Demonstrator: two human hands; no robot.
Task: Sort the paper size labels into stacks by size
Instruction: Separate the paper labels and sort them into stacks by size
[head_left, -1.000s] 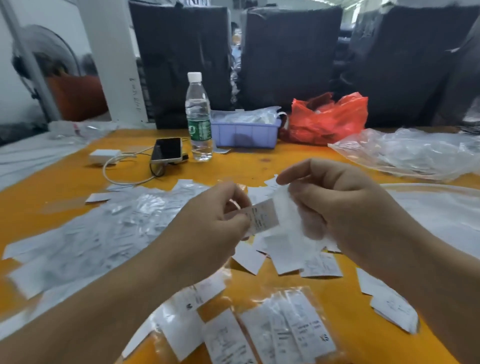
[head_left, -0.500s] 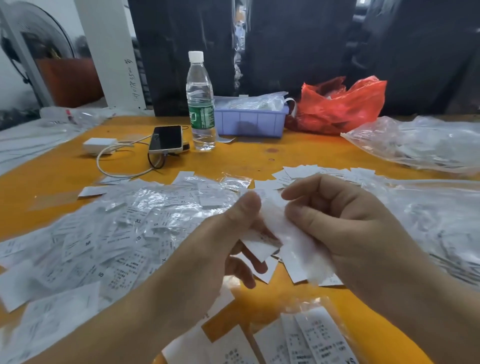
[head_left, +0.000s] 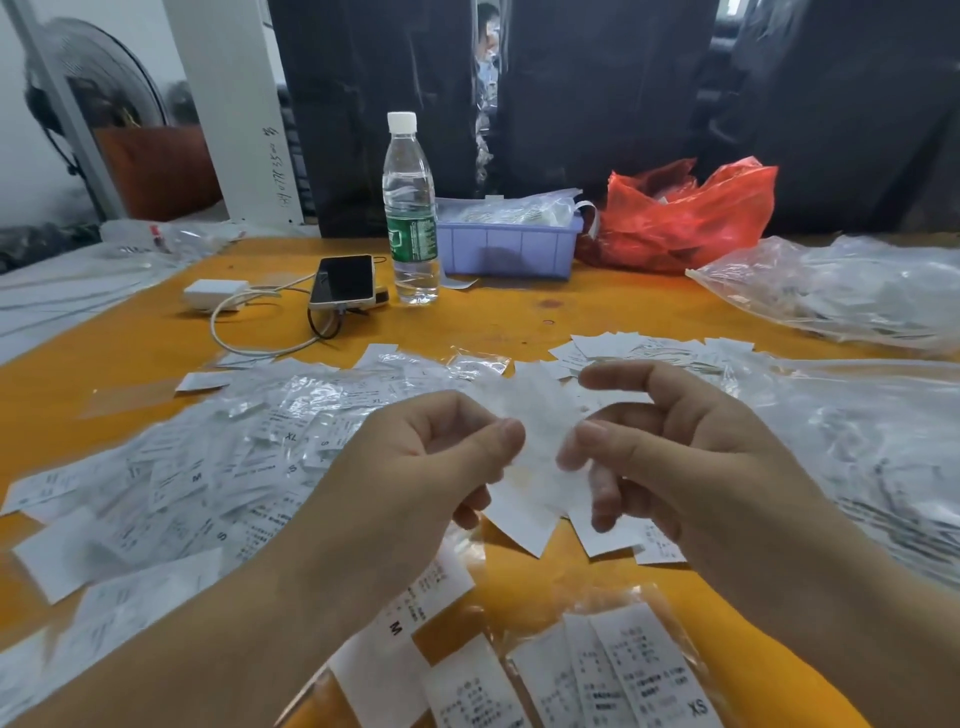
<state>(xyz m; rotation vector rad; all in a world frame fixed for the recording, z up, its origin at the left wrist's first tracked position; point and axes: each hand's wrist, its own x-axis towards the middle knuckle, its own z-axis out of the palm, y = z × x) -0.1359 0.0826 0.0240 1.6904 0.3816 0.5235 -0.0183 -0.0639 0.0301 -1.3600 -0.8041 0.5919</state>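
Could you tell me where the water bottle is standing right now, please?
In the head view the water bottle stands upright at the far middle of the orange table, between the phone on its left and the purple bin on its right.

At twelve o'clock on the orange table stands a clear plastic water bottle with a white cap, a lilac plastic bin just beside it. A crumpled red plastic bag sits toward one o'clock, and a dark-screened phone with a white charger block lies at eleven.

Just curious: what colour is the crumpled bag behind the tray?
Red plastic bag, clearest in the head view.
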